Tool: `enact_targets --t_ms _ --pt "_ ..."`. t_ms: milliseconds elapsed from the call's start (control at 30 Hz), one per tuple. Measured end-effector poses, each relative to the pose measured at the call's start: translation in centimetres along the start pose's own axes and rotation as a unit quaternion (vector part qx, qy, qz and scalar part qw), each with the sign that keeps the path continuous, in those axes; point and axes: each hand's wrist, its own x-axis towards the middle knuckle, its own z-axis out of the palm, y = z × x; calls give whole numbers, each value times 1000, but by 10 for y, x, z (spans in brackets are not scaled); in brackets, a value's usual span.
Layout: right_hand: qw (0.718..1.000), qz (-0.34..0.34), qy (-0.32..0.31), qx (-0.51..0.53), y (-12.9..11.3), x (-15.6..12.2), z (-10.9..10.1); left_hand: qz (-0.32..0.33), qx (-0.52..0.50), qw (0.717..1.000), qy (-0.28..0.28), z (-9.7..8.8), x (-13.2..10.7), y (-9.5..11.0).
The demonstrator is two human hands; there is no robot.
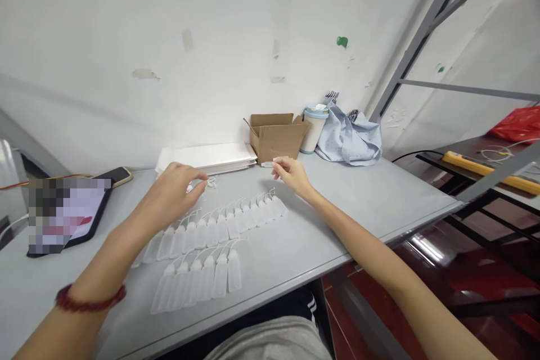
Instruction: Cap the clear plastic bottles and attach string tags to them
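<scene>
My right hand (292,176) pinches a small translucent plastic piece (267,164) in front of the cardboard box; the fingers hide part of it. My left hand (179,187) hovers beside a small pile of white cords (211,182), thumb and forefinger curved with a narrow gap between them. Below the hands, several flat translucent plastic sleeves with white cord loops lie side by side in two rows: a longer back row (211,230) and a shorter front row (198,284). My left forearm covers the left end of the back row.
An opened cardboard box (280,142) stands against the wall, between a stack of white sheets (206,156) and a lidded cup (313,130). A light blue cloth bag (350,138) sits to its right. A phone (120,175) and a blurred-out tablet (90,216) lie at left.
</scene>
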Motion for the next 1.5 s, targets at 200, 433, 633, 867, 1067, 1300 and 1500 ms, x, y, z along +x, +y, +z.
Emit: enact_targets --t_ms 200,433,633,867,1067,1300,1500 --pt "977 -19 19 -212 37 21 -23 40 130 985 -110 44 47 -38" --pt "957 11 -1 -289 54 27 -43 70 147 978 -129 69 54 -46" --pt "949 19 -47 -312 58 29 -43 55 115 984 -127 67 51 -46" --pt "947 24 -82 -311 51 26 -37 -7 10 997 -70 56 34 -37" --pt "958 19 -87 -274 42 23 -32 -86 -88 992 0 40 12 -21" --pt "994 -49 -93 -44 -5 -3 1 -139 -148 979 18 36 4 7" --pt "978 -77 -165 102 -46 -31 18 -119 -183 976 20 36 -1 21"
